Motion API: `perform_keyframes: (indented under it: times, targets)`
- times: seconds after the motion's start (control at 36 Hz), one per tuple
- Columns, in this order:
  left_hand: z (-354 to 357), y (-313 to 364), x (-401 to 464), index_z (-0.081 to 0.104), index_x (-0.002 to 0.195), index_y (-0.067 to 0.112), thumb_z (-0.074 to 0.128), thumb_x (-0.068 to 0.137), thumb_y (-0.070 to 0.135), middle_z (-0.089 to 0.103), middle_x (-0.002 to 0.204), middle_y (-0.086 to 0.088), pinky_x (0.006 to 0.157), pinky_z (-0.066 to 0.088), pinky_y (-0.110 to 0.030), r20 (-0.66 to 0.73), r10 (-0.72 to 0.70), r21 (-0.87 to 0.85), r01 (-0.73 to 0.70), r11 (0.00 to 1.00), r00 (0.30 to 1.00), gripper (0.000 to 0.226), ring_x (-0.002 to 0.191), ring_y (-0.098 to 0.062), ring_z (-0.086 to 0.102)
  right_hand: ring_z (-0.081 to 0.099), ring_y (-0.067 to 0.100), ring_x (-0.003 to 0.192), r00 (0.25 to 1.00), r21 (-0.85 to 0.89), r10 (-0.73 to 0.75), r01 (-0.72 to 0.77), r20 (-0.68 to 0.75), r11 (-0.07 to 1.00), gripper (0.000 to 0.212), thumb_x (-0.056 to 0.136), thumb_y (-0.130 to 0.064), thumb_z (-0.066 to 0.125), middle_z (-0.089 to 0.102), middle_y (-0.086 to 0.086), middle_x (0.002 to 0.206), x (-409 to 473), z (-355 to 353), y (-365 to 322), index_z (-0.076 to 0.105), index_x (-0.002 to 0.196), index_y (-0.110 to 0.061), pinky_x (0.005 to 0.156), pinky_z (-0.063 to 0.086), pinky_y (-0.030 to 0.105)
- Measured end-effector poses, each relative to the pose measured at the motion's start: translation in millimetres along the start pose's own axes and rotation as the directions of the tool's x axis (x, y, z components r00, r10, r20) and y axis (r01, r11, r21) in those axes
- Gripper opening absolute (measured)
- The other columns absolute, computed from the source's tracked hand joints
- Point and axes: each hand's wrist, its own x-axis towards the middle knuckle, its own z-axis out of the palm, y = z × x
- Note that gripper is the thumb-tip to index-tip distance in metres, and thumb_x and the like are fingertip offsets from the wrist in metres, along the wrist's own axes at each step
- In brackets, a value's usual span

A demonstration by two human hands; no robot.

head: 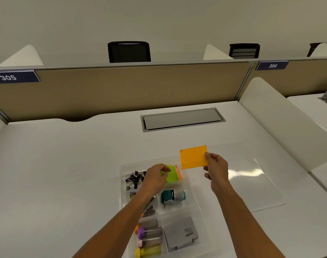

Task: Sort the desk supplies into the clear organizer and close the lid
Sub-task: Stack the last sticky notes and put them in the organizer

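Note:
The clear organizer [196, 198] lies open on the white desk, its clear lid [252, 179] flat to the right. My right hand [215, 169] pinches an orange sticky-note pad [193, 156] in the air above the organizer's far right corner. My left hand [156, 176] grips a green and pink sticky-note stack [174, 175] in the far compartment. Black binder clips [134, 178] fill the far left compartment. A teal tape dispenser [171, 196], a grey Camlin box [181, 233] and several small capped tubes [149, 237] sit in nearer compartments.
A grey cable hatch [183, 119] is set into the desk [56, 164] behind the organizer. A beige partition [121, 90] closes the back, and a white side divider [282, 118] stands at the right. Black chairs show beyond the partition.

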Motion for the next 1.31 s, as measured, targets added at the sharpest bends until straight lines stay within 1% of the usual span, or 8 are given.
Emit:
perform_keyframes:
  times: [0.25,0.44,0.78,0.92,1.0,1.14,1.22,1.31]
  targets:
    - [1,7,-11,0.061,0.119,0.017,0.058,0.094,0.019,0.052,0.131,0.003,0.094,0.026,-0.016,-0.014,0.079,0.053,-0.078,0.996,0.997,0.025,0.126,-0.011,0.044,0.058,0.019,0.069,0.999,0.007,0.018,-0.018,0.028,1.000,0.012,0.098,-0.027,0.060,0.063,0.004,0.088,-5,5,5,0.061,0.106,-0.018,0.055,0.044,0.031]
    - [-8,8,-20,0.060,0.118,0.019,0.057,0.094,0.016,0.050,0.118,0.013,0.093,0.030,-0.018,-0.095,0.062,-0.040,-0.066,0.997,0.994,0.024,0.109,0.000,0.043,0.063,0.018,0.069,0.996,-0.050,0.024,-0.019,0.083,0.999,0.010,0.097,-0.023,0.059,0.067,0.003,0.095,-10,15,7,0.063,0.106,-0.018,0.054,0.044,0.030]
    - [-26,-15,-34,0.064,0.107,0.029,0.060,0.093,0.019,0.056,0.116,0.011,0.098,0.044,-0.030,-0.189,0.015,-0.105,-0.035,0.994,0.982,0.018,0.110,-0.007,0.052,0.073,0.018,0.075,0.968,-0.270,0.037,0.032,0.248,0.962,0.020,0.095,-0.018,0.058,0.071,0.000,0.096,-26,38,26,0.064,0.114,-0.020,0.056,0.051,0.027]
    - [-31,-21,-42,0.063,0.108,0.026,0.060,0.093,0.017,0.055,0.114,0.010,0.082,0.042,-0.015,-0.216,-0.034,-0.126,0.007,0.992,0.976,0.018,0.103,-0.007,0.054,0.072,0.014,0.077,0.960,-0.338,0.058,0.041,0.276,0.940,0.028,0.093,-0.014,0.061,0.071,0.000,0.100,-26,39,31,0.063,0.121,-0.017,0.055,0.054,0.026]
    - [-33,-24,-46,0.064,0.110,0.023,0.059,0.093,0.017,0.056,0.114,0.010,0.075,0.039,-0.008,-0.235,-0.050,-0.138,0.017,0.990,0.971,0.018,0.095,-0.003,0.055,0.071,0.017,0.082,0.949,-0.393,0.072,0.057,0.306,0.918,0.035,0.093,-0.008,0.061,0.069,0.005,0.107,-25,40,33,0.060,0.128,-0.012,0.064,0.060,0.032]
    - [-37,-33,-54,0.065,0.109,0.024,0.061,0.093,0.016,0.058,0.115,0.009,0.089,0.043,-0.019,-0.258,-0.052,-0.146,0.015,0.989,0.965,0.019,0.097,0.000,0.055,0.068,0.025,0.099,0.952,-0.519,-0.010,0.176,0.307,0.836,0.041,0.093,-0.011,0.061,0.065,0.009,0.125,-27,38,38,0.055,0.134,-0.011,0.087,0.058,0.046]
    - [-38,-32,-59,0.064,0.110,0.024,0.061,0.093,0.015,0.057,0.114,0.009,0.088,0.041,-0.017,-0.267,-0.055,-0.155,0.013,0.988,0.962,0.019,0.097,-0.003,0.055,0.067,0.026,0.100,0.938,-0.589,-0.041,0.251,0.345,0.768,0.029,0.096,-0.012,0.058,0.066,0.012,0.122,-32,39,36,0.061,0.124,-0.007,0.092,0.055,0.042]
    - [-38,-32,-63,0.063,0.108,0.025,0.060,0.093,0.014,0.057,0.113,0.009,0.087,0.039,-0.017,-0.282,-0.062,-0.170,0.014,0.985,0.957,0.019,0.094,0.000,0.053,0.058,0.025,0.121,0.919,-0.656,-0.042,0.311,0.391,0.688,0.040,0.097,-0.021,0.057,0.058,0.005,0.137,-34,39,37,0.055,0.137,-0.015,0.101,0.046,0.035]
